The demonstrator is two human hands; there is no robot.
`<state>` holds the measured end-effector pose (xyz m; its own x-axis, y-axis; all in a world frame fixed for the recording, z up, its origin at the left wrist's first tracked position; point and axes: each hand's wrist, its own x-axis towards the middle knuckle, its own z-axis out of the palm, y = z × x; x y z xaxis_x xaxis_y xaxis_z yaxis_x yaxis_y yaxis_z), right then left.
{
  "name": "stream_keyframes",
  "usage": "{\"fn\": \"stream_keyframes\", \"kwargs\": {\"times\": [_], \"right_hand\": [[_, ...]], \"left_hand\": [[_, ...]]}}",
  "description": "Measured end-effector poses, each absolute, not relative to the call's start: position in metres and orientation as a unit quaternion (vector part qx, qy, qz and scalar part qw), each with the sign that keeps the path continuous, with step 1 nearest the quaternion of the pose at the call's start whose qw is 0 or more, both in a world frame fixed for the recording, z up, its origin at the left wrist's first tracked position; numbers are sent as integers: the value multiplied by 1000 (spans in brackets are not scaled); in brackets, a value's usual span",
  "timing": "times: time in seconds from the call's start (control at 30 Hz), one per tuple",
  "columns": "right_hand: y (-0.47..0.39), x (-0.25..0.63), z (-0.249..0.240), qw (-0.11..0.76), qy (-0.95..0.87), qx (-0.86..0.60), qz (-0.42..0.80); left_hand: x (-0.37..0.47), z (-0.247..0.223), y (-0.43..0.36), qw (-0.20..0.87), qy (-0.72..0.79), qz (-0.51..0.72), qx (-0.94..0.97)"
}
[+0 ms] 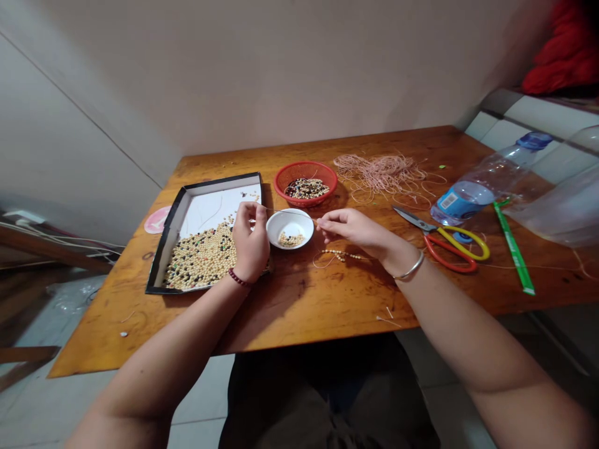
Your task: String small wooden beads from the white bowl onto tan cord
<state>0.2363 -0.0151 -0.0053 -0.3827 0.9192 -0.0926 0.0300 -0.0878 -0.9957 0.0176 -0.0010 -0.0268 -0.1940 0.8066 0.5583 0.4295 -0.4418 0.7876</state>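
My left hand [251, 243] is closed, thumb and fingers pinching one end of a thin thread [286, 211]. The thread stretches across the top of a small white bowl [299, 219] holding some pale beads [291, 239]. On the other side my right hand [358, 231] pinches the same thread between thumb and fingertips. Below the right hand, a string of pale beads [344, 254] with a loose loop lies on the table. Beside my left hand is a black-edged shallow box [206, 206], full of mostly cream beads [201, 255] with dark ones among them.
A red plastic basket [305, 202] of mixed beads stands behind the bowl. Tangled pink cord [379, 171] lies at the back. To the right are scissors [456, 242] with red and yellow handles, a plastic bottle [472, 193] and a green strip [515, 249].
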Motion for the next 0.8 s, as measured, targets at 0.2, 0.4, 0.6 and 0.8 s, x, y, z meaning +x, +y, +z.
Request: {"fn": "stream_keyframes", "kwargs": {"times": [0.2,0.4,0.6,0.8], "right_hand": [[-13,238,-9,368,-573,-421,599],[-12,238,-10,374,-558,-430,603],[-12,238,-10,381,-544,-429,613],[-9,238,-14,359,-562,-450,594]], "left_hand": [[13,-29,5,166,507,635,559],[9,-30,11,251,539,647,478],[9,-30,11,279,538,651,456],[11,-28,9,283,547,648,448]]}}
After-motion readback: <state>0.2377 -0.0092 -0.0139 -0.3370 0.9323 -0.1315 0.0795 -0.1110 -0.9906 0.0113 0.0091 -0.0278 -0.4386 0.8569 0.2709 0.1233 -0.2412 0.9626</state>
